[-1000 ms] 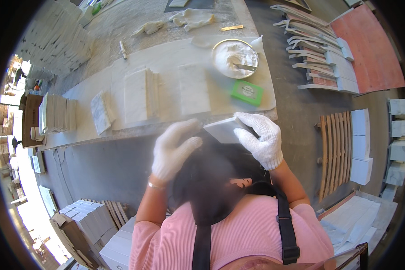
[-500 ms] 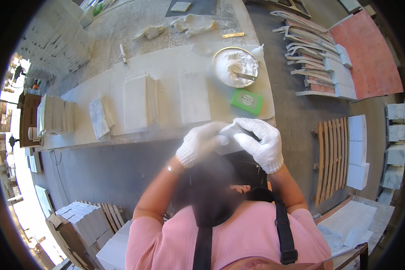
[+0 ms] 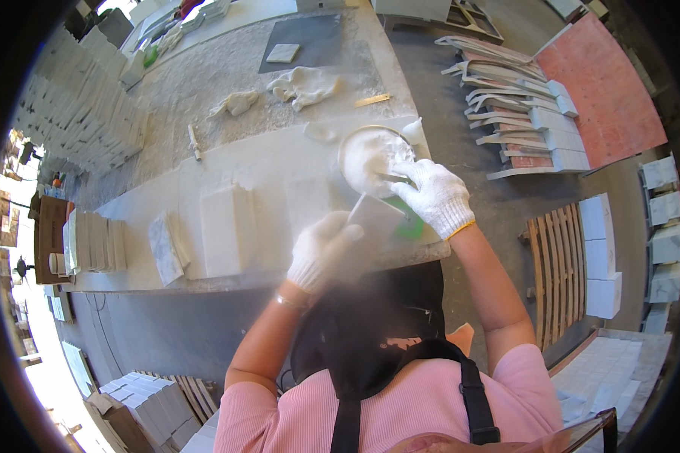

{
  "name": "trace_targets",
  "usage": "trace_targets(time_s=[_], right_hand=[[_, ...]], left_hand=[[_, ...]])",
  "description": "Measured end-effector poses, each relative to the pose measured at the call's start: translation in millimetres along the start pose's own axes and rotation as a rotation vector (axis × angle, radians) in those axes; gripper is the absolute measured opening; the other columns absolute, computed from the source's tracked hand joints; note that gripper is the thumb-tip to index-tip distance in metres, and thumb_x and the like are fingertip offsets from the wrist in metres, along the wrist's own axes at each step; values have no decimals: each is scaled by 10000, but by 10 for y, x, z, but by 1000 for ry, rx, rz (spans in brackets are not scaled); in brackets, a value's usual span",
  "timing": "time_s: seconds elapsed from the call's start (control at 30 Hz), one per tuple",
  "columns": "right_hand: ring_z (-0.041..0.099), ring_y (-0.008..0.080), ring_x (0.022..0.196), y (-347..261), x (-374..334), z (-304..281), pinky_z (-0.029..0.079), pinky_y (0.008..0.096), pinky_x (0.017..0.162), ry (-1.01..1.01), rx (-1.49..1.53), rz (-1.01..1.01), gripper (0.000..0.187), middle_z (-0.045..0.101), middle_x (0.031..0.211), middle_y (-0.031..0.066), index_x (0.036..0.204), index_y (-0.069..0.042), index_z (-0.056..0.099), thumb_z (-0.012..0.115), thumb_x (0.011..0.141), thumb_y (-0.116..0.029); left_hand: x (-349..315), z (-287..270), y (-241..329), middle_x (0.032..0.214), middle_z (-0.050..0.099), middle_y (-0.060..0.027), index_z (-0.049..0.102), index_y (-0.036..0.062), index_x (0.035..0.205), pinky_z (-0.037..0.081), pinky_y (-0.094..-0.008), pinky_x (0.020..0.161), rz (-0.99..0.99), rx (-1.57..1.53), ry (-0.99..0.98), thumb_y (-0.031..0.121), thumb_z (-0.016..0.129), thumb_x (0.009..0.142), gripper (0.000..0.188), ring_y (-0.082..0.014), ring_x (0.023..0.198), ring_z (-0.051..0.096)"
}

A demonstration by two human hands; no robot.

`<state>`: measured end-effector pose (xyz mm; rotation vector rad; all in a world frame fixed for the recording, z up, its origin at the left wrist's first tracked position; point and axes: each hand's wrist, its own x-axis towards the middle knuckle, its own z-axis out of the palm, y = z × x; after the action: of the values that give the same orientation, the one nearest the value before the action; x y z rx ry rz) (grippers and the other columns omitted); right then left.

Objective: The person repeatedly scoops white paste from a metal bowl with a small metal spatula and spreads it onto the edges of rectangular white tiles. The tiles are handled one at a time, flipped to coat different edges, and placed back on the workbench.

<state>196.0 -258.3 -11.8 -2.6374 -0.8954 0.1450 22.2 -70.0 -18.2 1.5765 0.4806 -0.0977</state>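
My left hand [image 3: 319,253], in a white knit glove, holds a thin pale stone tile [image 3: 376,217] tilted above the table's near edge. A round tub [image 3: 343,164] of white paste [image 3: 378,155] stands beyond the tile. At its near right rim, my gloved right hand [image 3: 434,198] is closed on a flat grey spatula [image 3: 395,179] whose other end is in the paste. A green box [image 3: 411,224] lies below that hand, partly hidden by the tile. Haze blurs the middle of the view.
On the worktable [image 3: 272,166] stand a stack of white tiles [image 3: 227,230], a veined tile [image 3: 166,249] and a row of upright tiles [image 3: 98,241]. Crumpled gloves [image 3: 304,87] and a yellow strip [image 3: 372,100] lie farther back. A wooden pallet [image 3: 559,268] is at the right.
My right hand has left the tile, reached forward to the tub and taken hold of the spatula. The tile stays in my left hand. The table shows lower in the view.
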Motion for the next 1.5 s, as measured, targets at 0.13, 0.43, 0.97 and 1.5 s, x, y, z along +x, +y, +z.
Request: trace_targets(time_s=[0.13,0.43,0.97,1.5], right_hand=[[722,352,927,42,200,51,580,466,805,-62,5,-19,232,758,1014,115,1122,-235,801,713,957,-373],[740,170,1003,393,69,-188,567,304,877,69,552,110,269,789,1145,103,1202,-40,785,760,940,-97],[681,288,982,881,-61,194,556,390,884,233,256,-195,221,712,957,65,980,-117,768,810,797,1],[678,273,891,692,379,380,525,433,809,214,48,-590,183,706,863,3,887,-215,768,841,727,-165]], left_hand=[[126,15,49,1038,785,-112,744,24,1249,570,-349,864,9,163,13,299,717,975,389,-168,953,724],[177,-240,-28,1081,742,-54,712,-44,1255,541,-302,862,-12,-179,91,280,722,995,415,-135,950,657],[-39,-465,-226,1123,722,-41,693,-33,1257,494,-299,945,-46,-405,173,296,692,1002,416,-127,1021,628],[-15,-513,-321,1157,728,-50,685,-40,1280,498,-304,967,-56,-451,175,309,736,980,464,-134,1050,639]])
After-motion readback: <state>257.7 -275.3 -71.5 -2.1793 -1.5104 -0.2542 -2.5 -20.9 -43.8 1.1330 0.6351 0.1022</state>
